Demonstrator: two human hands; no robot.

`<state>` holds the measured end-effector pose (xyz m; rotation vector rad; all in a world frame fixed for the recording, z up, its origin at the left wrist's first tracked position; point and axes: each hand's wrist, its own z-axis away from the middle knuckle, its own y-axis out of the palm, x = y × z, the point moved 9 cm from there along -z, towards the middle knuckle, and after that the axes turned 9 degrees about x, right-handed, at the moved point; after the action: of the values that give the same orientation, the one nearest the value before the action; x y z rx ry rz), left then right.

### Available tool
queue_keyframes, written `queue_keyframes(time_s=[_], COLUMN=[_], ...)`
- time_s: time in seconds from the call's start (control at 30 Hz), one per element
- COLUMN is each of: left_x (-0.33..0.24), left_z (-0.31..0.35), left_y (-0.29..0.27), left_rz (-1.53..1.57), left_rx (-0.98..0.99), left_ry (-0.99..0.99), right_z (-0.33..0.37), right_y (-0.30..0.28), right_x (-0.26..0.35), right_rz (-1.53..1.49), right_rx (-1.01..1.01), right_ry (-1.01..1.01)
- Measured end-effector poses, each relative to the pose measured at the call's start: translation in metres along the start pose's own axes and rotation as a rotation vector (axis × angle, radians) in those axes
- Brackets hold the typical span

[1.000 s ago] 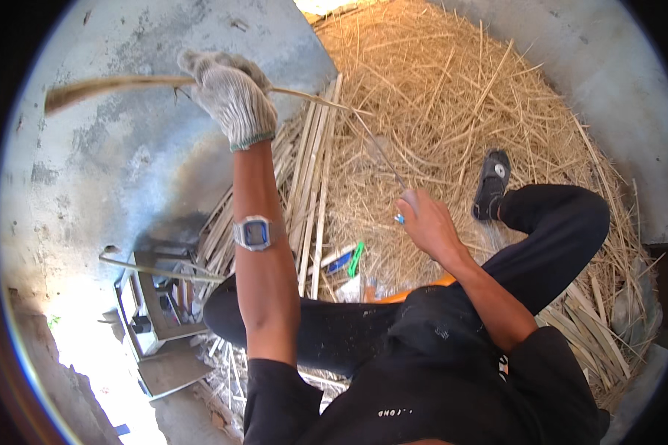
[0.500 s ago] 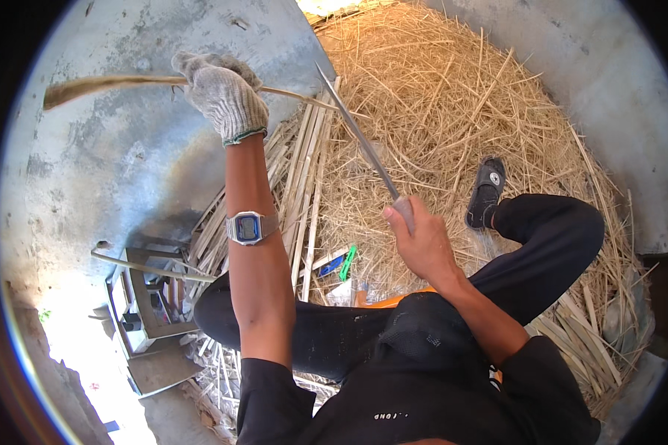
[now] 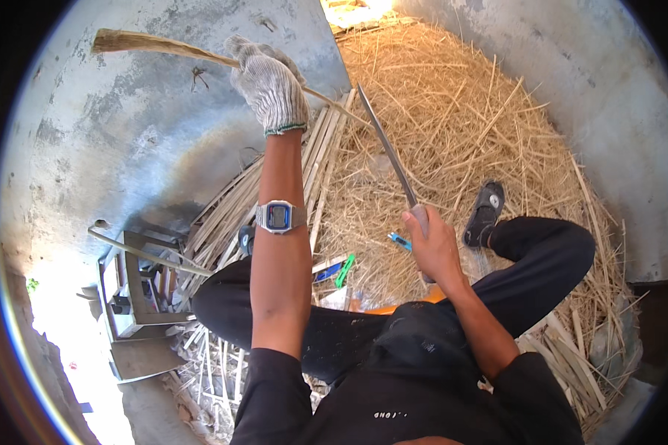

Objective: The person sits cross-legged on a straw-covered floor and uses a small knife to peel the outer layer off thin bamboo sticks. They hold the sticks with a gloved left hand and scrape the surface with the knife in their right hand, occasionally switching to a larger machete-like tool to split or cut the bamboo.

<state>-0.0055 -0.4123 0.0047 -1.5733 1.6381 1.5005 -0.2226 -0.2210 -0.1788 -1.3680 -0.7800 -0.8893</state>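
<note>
My left hand (image 3: pixel 273 87), in a knitted white work glove, is closed round a long strip of split wood or bamboo (image 3: pixel 163 49). The strip's broad end points to the far left. Its thin end runs out past the glove to the right, toward the blade. My bare right hand (image 3: pixel 436 245) grips the handle of a long-bladed knife (image 3: pixel 391 152). The blade points up and away to the left, its tip near the thin end of the strip; whether they touch I cannot tell.
Shavings (image 3: pixel 438 96) cover the floor ahead. Long split strips (image 3: pixel 323 152) lie beside my left arm. A green cutter (image 3: pixel 345 271), a blue tool (image 3: pixel 326 272) and a light-blue tool (image 3: pixel 401 241) lie between my legs. A wooden box (image 3: pixel 145 289) stands at left; concrete walls (image 3: pixel 571 96) enclose the space.
My left hand has moved right with the strip, whose broad end has risen in view. The knife has shifted slightly right and down. The light-blue tool has come into sight.
</note>
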Motion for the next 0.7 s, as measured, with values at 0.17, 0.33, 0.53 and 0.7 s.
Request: queue_keyframes(time_s=[0.17,0.33,0.53,0.7], left_x=[-0.025,-0.148,-0.155,-0.090], left_z=[0.003,0.016,0.037,0.035], left_y=[0.016,0.034,0.062,0.023], left_rz=[-0.107,-0.237,-0.277,-0.206], left_rx=[0.138,0.256,0.758,0.068], left_ry=[0.079,0.330,0.304,0.091], right_z=[0.005,0.030,0.054,0.071], right_y=[-0.034,-0.050,-0.041,-0.030], right_x=[0.018,0.009,0.010,0.023], right_rz=[-0.241,-0.309,-0.448,-0.387], right_rx=[-0.040,-0.028,0.054,0.103], right_ry=[-0.014,0.011,0.114,-0.021])
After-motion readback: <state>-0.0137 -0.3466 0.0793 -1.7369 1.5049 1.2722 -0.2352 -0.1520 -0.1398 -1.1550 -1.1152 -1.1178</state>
